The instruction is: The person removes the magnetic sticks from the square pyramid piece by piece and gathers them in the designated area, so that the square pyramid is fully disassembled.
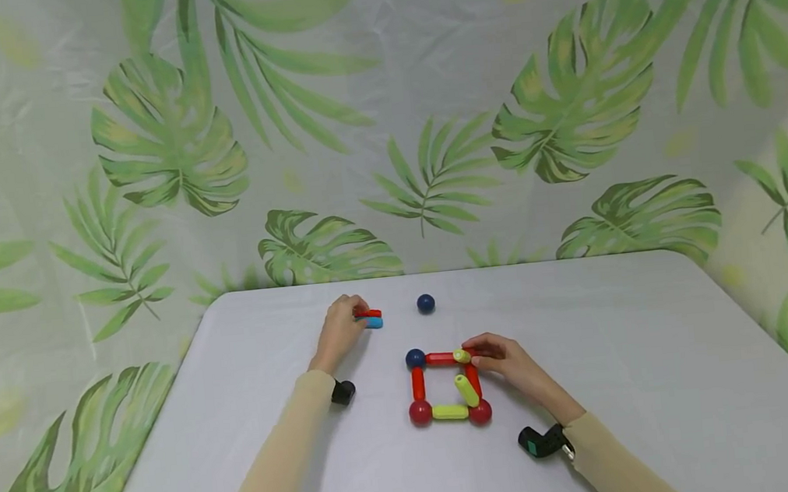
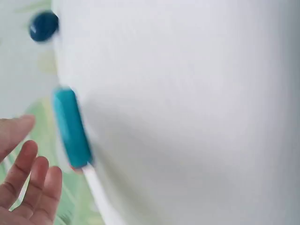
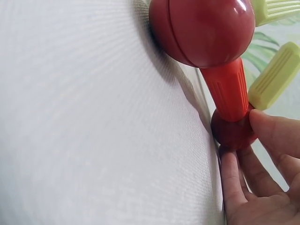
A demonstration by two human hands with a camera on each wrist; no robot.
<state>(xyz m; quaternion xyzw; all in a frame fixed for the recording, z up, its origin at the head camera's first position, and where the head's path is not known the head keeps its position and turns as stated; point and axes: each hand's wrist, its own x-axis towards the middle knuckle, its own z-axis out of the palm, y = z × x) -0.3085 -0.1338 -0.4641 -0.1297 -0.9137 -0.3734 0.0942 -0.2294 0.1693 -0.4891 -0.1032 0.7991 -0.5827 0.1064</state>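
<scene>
My left hand (image 1: 341, 330) is by a blue stick (image 1: 374, 323) and a red stick (image 1: 370, 313) lying side by side. In the left wrist view its thumb and fingers are spread, apart from the blue stick (image 2: 72, 127). A square frame of balls and sticks lies in front of me, with a blue ball (image 1: 415, 359), red balls (image 1: 420, 412), red sticks (image 1: 418, 384) and a yellow stick (image 1: 450, 412). My right hand (image 1: 513, 362) pinches the red ball (image 3: 233, 130) at its far right corner. Two more yellow sticks (image 1: 466, 390) rise from the right-hand corners.
A loose dark blue ball (image 1: 426, 303) rests near the back of the white table (image 1: 618, 320). Behind the table hangs a leaf-patterned cloth (image 1: 422, 79). Each wrist wears a black camera (image 1: 543, 441).
</scene>
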